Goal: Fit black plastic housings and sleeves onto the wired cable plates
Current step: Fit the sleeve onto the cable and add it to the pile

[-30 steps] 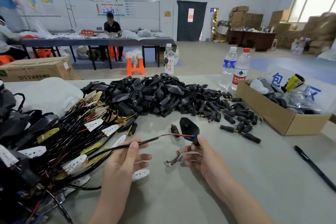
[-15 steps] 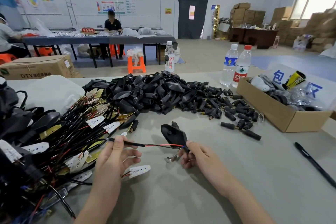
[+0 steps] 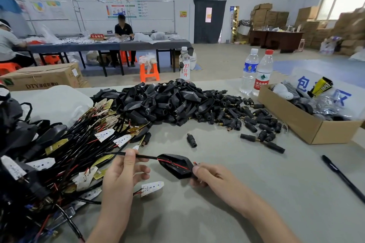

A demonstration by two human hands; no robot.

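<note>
Between left hand [image 3: 122, 175] pinching the thin black sheathed cable [image 3: 146, 157] and right hand [image 3: 213, 176] gripping the black teardrop-shaped plastic housing [image 3: 177, 171], keep the red wires [image 3: 169, 162] taut and draw through steadily, avoiding snags inside.

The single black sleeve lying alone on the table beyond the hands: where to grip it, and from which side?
Pinch the sleeve across its middle, coming from above: it lies on its side on the table, apart from the pile, both flanks free.

Grey table [image 3: 217, 213]: housing pile [image 3: 162, 102], cable plates [image 3: 69, 154], cardboard box [image 3: 292, 120], bottles [image 3: 262, 73], pen [image 3: 343, 179].
</note>
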